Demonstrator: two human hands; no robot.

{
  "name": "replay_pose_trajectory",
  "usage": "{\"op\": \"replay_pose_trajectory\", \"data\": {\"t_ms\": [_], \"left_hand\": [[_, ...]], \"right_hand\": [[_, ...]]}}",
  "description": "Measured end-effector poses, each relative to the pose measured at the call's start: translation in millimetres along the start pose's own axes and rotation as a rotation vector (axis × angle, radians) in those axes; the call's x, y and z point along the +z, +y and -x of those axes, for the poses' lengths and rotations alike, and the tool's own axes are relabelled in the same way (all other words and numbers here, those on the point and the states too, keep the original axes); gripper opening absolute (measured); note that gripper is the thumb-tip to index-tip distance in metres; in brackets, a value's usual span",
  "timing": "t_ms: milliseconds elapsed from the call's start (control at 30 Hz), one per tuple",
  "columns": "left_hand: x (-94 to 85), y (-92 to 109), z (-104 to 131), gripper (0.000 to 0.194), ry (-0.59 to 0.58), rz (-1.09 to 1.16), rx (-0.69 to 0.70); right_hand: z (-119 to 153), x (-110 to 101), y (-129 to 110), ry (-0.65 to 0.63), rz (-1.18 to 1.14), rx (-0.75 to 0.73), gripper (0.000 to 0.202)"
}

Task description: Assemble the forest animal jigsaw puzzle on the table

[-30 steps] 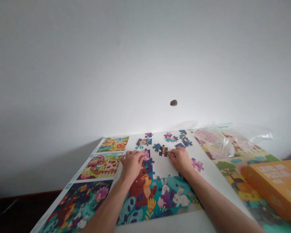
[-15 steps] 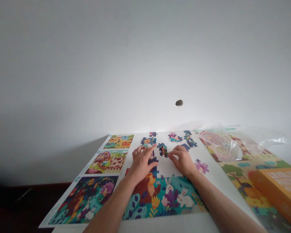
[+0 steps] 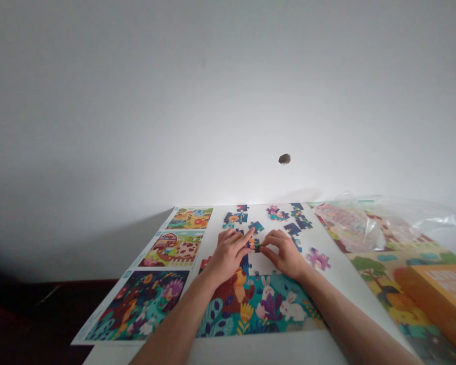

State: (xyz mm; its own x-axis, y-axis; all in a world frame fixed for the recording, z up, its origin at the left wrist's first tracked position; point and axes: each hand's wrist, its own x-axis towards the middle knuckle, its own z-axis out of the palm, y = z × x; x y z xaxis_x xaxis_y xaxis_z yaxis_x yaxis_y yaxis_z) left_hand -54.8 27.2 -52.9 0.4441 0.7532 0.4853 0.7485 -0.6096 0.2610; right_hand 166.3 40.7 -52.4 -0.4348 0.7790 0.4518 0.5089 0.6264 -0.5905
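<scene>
My left hand [image 3: 230,253] rests over the left edge column of a partly joined puzzle [image 3: 266,306], its fingers apart and its index finger stretched toward the middle. In a pinch, my right hand [image 3: 285,253] grips a dark puzzle piece [image 3: 257,245], which lies at the joined pieces under my left fingers; whether it is locked in cannot be seen. Just beyond the hands lies a loose teal-and-blue piece [image 3: 256,227]. The joined part shows white rabbits, a brown animal and plants.
Loose pieces lie at the back, including a pink cluster [image 3: 276,213] and dark blue ones [image 3: 292,229]. A purple piece [image 3: 319,259] sits right of my wrist. A picture sheet [image 3: 144,304] is at left; a plastic bag [image 3: 349,225] and orange box [image 3: 441,299] are at right.
My right hand has moved the dark piece slightly down and toward my left hand. The left fingers have come nearer to it. The whole view has shifted a little.
</scene>
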Motion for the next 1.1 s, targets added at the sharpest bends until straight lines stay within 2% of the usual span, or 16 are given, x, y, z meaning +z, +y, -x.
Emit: {"op": "replay_pose_trajectory", "data": {"t_ms": [100, 300, 533, 733, 933, 1100], "left_hand": [[-1.9, 3.3, 0.4, 0.063, -0.020, -0.001, -0.017], [-2.9, 7.4, 1.1, 0.082, -0.068, -0.028, -0.047], [3.9, 3.0, 2.1, 0.077, -0.065, -0.054, -0.057], [4.3, 1.2, 1.5, 0.064, -0.017, -0.080, -0.078], [1.9, 1.2, -1.0, 0.047, 0.027, -0.030, -0.137], [-0.3, 3.7, -2.2, 0.020, 0.064, -0.065, -0.224]], "right_hand": [[0.0, 0.9, 0.1, 0.001, 0.001, 0.005, 0.015], [1.2, 2.8, 0.6, -0.037, 0.010, -0.006, 0.014], [1.0, 5.6, 3.5, -0.050, 0.030, 0.017, 0.009], [0.3, 7.8, 7.4, -0.020, 0.057, -0.003, 0.010], [-2.5, 4.8, 7.9, 0.038, 0.146, 0.067, 0.011], [-3.5, 1.3, 5.7, 0.062, 0.148, 0.103, 0.013]]}}
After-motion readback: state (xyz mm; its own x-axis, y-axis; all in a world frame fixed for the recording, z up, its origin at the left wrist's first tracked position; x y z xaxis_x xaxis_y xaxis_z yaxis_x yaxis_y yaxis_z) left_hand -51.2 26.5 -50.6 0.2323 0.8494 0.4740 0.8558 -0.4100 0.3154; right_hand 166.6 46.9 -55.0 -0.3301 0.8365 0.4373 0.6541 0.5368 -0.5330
